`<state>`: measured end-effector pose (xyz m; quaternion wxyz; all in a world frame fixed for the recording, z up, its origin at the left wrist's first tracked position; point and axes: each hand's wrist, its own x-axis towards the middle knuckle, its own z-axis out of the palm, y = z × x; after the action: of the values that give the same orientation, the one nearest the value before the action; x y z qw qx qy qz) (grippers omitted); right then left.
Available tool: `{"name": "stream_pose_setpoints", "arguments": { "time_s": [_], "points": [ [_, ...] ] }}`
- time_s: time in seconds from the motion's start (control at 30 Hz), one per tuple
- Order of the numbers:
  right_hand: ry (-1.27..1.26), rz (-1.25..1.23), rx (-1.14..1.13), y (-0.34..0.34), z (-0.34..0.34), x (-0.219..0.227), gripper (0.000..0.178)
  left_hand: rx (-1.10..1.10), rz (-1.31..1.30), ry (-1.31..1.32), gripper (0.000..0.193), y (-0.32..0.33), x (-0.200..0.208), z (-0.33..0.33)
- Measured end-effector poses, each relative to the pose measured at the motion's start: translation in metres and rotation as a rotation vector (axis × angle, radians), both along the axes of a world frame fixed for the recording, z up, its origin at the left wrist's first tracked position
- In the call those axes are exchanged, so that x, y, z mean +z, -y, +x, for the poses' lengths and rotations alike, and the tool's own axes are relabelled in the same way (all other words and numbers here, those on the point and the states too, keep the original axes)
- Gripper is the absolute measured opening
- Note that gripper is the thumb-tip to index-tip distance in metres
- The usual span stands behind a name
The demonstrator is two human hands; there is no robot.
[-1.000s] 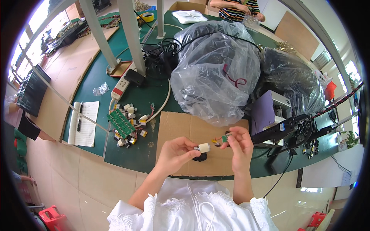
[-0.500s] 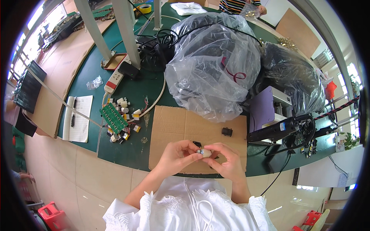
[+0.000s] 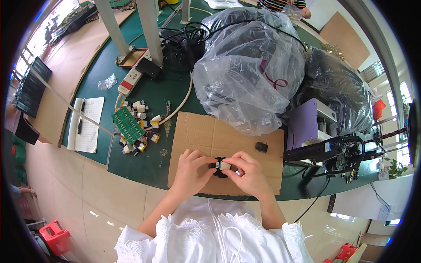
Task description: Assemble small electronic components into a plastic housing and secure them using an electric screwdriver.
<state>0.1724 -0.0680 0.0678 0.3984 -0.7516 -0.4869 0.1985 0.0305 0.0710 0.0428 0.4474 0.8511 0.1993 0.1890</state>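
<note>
Head view: clamps fingers of left hand [image 3: 188,172] on one black part [image 3: 220,174] and of right hand [image 3: 251,176] on one white cylinder [image 3: 225,166] against it, over one cardboard [image 3: 206,131]. Beyond, shows one black piece [image 3: 262,147]; leftward, one green board [image 3: 127,125].

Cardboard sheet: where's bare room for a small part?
Bare cardboard lies between the clear bag and the left hand, and right of the right hand below the small black part. Crowded: between both hands and, off the cardboard, around the green board.
</note>
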Motion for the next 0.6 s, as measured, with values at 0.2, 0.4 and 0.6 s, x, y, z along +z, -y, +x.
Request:
{"name": "stream_pose_setpoints", "arguments": {
  "time_s": [0.2,0.4,0.6],
  "points": [
    [0.029,-0.009,-0.034,-0.003,-0.006,-0.010,0.025,0.002,0.064,-0.053,0.032,0.003,0.000,0.000],
    [0.166,-0.029,-0.048,-0.001,-0.007,-0.009,0.024,0.008,0.103,-0.038,0.033,0.004,-0.007,0.001],
    [0.245,-0.101,0.021,-0.003,-0.004,-0.002,0.022,0.008,0.083,-0.052,0.030,0.004,-0.008,-0.001]
  ]
}}
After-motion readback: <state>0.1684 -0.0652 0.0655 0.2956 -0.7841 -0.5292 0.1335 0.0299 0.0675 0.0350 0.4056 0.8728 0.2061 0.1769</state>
